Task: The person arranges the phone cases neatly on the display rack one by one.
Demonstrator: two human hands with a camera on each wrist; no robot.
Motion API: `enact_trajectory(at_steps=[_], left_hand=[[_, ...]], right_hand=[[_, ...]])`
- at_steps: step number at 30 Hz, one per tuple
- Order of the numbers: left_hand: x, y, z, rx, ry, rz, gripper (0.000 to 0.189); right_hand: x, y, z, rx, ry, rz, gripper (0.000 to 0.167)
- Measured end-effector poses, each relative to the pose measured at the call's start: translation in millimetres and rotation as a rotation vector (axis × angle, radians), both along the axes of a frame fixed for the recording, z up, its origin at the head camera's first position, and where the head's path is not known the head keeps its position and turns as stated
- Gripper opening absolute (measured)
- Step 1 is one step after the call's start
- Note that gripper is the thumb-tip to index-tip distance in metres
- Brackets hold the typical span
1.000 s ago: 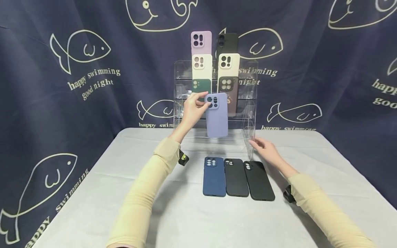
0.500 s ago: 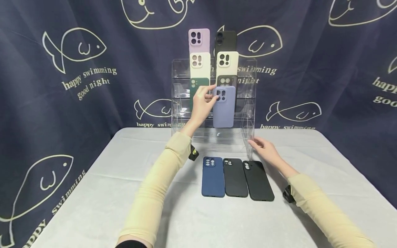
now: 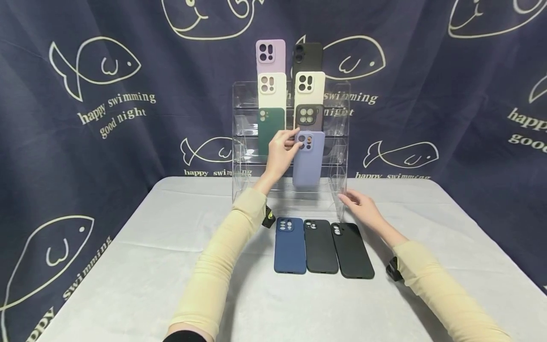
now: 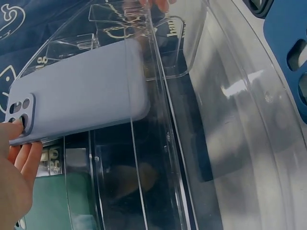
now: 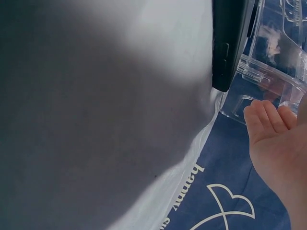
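My left hand (image 3: 282, 151) pinches a lavender-blue phone case (image 3: 308, 161) at its camera-cutout end. The case stands nearly upright at a lower tier of the clear acrylic display rack (image 3: 290, 202). In the left wrist view, the lower end of that phone case (image 4: 91, 91) shows through a clear plastic edge. My right hand (image 3: 362, 205) touches the rack's right side near its base. Its fingers look fairly straight in the right wrist view. Directly above the held case is a dark translucent phone case (image 3: 311, 116), partly covered. A green phone case (image 3: 270, 130) stands left of it.
Higher tiers hold a lilac case (image 3: 273, 59), a black case (image 3: 312, 57) and two white cases (image 3: 278, 97). On the table before the rack lie a navy case (image 3: 290, 249), a dark grey case (image 3: 321, 249) and a black phone case (image 3: 353, 251). A fish-print curtain (image 3: 128, 142) hangs behind.
My left hand has carried the lavender-blue case rightward, raised it, then lowered it in front of the dark translucent case. The right hand has stayed at the rack's side.
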State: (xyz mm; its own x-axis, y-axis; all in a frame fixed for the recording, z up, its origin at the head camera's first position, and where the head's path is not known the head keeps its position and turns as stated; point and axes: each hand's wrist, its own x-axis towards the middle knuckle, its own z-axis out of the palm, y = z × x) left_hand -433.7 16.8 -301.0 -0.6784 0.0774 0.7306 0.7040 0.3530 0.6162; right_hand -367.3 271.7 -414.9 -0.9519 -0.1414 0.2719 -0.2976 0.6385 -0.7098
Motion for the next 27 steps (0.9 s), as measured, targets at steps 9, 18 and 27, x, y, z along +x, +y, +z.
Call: enact_trajectory(at_steps=[9, 18, 27], left_hand=[[2.2, -2.4, -4.5, -0.029, -0.050, 0.004, 0.040], [4.9, -8.1, -8.7, -0.037, -0.047, 0.035, 0.033], [13.5, -19.1, -20.8, 0.013, -0.089, -0.017, 0.035]], right_hand=[[1.1, -1, 0.6, 0.001, -0.007, 0.003, 0.060], [-1.0, 2, -1.9, 0.007, -0.008, -0.005, 0.060], [-2.4, 2, -1.6, 0.008, -0.010, -0.004, 0.062]])
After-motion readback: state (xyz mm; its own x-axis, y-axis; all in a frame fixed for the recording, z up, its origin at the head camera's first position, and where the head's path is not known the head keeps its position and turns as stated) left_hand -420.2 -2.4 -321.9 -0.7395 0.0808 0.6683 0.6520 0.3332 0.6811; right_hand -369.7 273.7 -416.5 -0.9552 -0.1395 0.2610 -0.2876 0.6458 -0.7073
